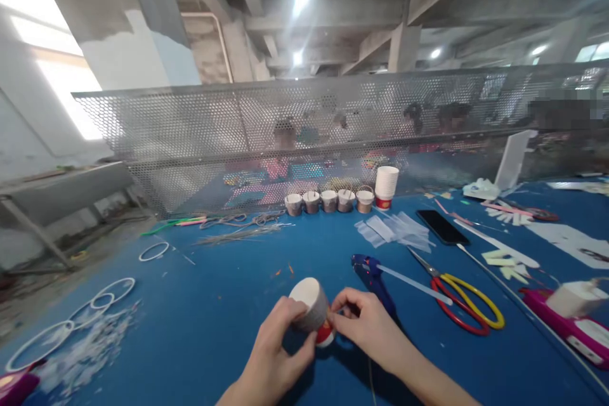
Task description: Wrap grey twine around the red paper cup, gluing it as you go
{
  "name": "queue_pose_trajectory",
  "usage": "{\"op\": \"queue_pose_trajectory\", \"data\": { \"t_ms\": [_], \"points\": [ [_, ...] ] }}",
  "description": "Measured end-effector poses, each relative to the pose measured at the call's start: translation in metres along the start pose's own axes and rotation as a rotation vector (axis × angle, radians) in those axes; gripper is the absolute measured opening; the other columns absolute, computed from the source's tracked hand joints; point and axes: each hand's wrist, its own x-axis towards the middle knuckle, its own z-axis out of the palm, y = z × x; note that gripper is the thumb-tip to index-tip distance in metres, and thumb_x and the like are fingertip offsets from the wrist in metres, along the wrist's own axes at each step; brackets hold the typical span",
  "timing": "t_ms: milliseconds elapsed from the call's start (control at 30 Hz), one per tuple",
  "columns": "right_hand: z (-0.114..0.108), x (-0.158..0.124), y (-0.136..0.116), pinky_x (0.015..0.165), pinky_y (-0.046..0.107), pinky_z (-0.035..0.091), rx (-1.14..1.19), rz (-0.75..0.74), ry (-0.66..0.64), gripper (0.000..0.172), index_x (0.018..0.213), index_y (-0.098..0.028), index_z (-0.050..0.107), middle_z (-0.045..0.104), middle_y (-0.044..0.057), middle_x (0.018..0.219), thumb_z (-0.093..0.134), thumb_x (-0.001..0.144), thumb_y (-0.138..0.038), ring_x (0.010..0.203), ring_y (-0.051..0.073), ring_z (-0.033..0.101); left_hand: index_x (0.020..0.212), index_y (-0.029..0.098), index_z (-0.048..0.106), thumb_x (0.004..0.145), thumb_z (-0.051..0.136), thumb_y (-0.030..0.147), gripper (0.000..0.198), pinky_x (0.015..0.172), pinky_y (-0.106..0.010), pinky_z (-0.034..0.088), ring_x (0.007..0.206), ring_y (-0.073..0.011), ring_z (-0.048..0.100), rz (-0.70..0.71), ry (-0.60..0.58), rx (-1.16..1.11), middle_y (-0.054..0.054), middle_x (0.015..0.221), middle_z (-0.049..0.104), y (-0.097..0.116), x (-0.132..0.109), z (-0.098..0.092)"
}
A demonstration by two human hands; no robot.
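A paper cup (310, 304) with a whitish wrapped body and a red part near its rim is tilted on its side above the blue table. My left hand (280, 355) grips it from the left, thumb below and fingers on top. On the right, my right hand (364, 323) pinches at the cup's red edge, fingertips pressed together; what lies between them is too small to make out. A thin strand (372, 380) hangs below my right hand. Just beyond that hand lies a blue glue gun (373, 276) with a clear glue stick.
Scissors (459, 298), a black phone (442, 227) and a pink power strip (566, 330) lie right. Small covered cups (329, 201) and a cup stack (386, 184) stand before a mesh partition (200, 133). White rings (102, 298) lie left. People sit behind the mesh.
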Motion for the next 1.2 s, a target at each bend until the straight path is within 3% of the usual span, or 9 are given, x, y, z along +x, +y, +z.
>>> {"op": "queue_pose_trajectory", "data": {
  "t_ms": [200,400,500,600,833,1033,1200],
  "points": [
    [-0.009,0.002,0.000,0.051,0.021,0.033,0.131,0.043,-0.055,0.007,0.067,-0.016,0.059,0.051,-0.005,0.055,0.064,0.069,-0.021,0.053,0.009,0.044,0.084,0.019,0.057,0.071,0.058,0.021,0.013,0.065,-0.026,0.046,0.068,-0.0156,0.056,-0.191,-0.102,-0.128,-0.002,0.075,0.060,0.003,0.002,-0.008],
    [-0.009,0.004,0.000,0.055,0.022,0.037,0.215,0.108,-0.106,0.012,0.064,-0.016,0.059,0.056,-0.004,0.059,0.067,0.067,-0.024,0.056,0.010,0.049,0.073,0.018,0.059,0.080,0.048,0.031,0.018,0.064,-0.025,0.044,0.067,-0.0152,0.053,-0.423,-0.182,-0.321,-0.002,0.070,0.060,0.007,0.010,-0.017],
    [-0.010,0.003,0.001,0.056,0.023,0.037,0.226,0.115,-0.110,0.010,0.064,-0.016,0.060,0.057,-0.004,0.059,0.067,0.066,-0.023,0.056,0.010,0.050,0.084,0.017,0.064,0.082,0.048,0.031,0.021,0.067,-0.025,0.046,0.073,-0.0168,0.057,-0.488,-0.242,-0.376,-0.003,0.078,0.066,0.008,0.014,-0.018],
    [-0.011,0.002,0.000,0.057,0.022,0.038,0.228,0.106,-0.107,0.009,0.064,-0.016,0.060,0.057,-0.004,0.059,0.066,0.067,-0.022,0.057,0.010,0.051,0.092,0.017,0.065,0.082,0.048,0.031,0.024,0.067,-0.025,0.047,0.075,-0.0174,0.059,-0.525,-0.283,-0.405,-0.004,0.084,0.069,0.008,0.017,-0.017],
    [-0.013,-0.001,-0.005,0.058,0.022,0.040,0.146,0.090,-0.107,0.007,0.068,-0.015,0.064,0.062,-0.002,0.062,0.065,0.070,-0.022,0.059,0.011,0.054,0.089,0.017,0.060,0.081,0.050,0.034,0.021,0.052,-0.026,0.048,0.048,-0.0111,0.056,-0.634,-0.286,-0.455,0.000,0.074,0.064,0.010,0.018,-0.011],
    [-0.011,-0.005,-0.010,0.057,0.022,0.042,0.165,0.085,-0.115,0.006,0.069,-0.016,0.063,0.064,-0.002,0.061,0.062,0.073,-0.020,0.059,0.012,0.059,0.080,0.016,0.060,0.080,0.052,0.029,0.015,0.053,-0.024,0.043,0.052,-0.0132,0.058,-0.610,-0.299,-0.317,0.003,0.057,0.060,0.013,0.012,-0.007],
    [-0.012,-0.007,-0.014,0.055,0.022,0.040,0.143,0.080,-0.103,0.008,0.068,-0.016,0.063,0.062,-0.002,0.061,0.061,0.074,-0.020,0.057,0.011,0.056,0.080,0.016,0.059,0.081,0.051,0.029,0.016,0.054,-0.024,0.044,0.054,-0.0131,0.059,-0.600,-0.307,-0.294,0.003,0.059,0.060,0.012,0.009,-0.005]
  ]
}}
